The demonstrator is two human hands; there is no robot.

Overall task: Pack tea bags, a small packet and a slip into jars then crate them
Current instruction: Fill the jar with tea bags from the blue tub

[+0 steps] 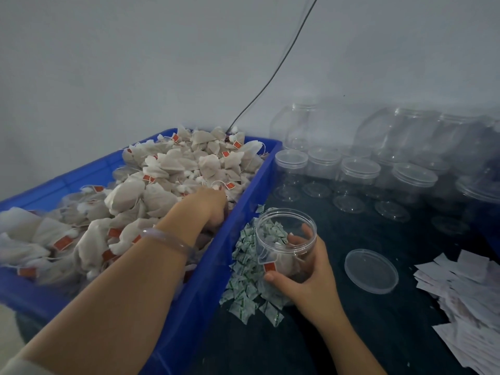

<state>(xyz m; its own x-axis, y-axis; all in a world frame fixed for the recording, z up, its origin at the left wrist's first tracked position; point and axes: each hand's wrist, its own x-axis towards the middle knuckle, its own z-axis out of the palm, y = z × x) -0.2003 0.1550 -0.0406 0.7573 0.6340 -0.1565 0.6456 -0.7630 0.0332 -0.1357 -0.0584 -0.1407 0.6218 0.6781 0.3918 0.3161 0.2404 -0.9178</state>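
Dark table (338, 334) against a pale wall. Blue plastic crate (213, 280) takes up the table's left side and is heaped with tea bags (162, 185), off-white pouches with strings and red tags. Empty clear plastic jars (359, 171) are clustered at the far right of the table, some upright and uncapped, others lying stacked behind them by the wall. White paper slips (465, 299) sit in a loose pile at the right edge. Small green-and-white packets (246, 272) are piled on the table just beside the crate's right wall.

Right hand (305, 277) grips an open clear jar (284, 244) over the packet pile, thumb on the near side and fingers wrapped round the far side. The jar is tilted with its mouth toward the crate. A tea bag with a red tag (269, 266) is inside it.

Left hand (208, 209) is inside the crate near its right wall, knuckles up, fingers curled down into the tea bags. Cannot tell whether it has hold of any. Clear bangle (167, 239) on that wrist.

Loose clear lid (371, 270) lies flat on the table between the held jar and the slips. Thin dark cable (270, 77) runs down the wall behind the crate.
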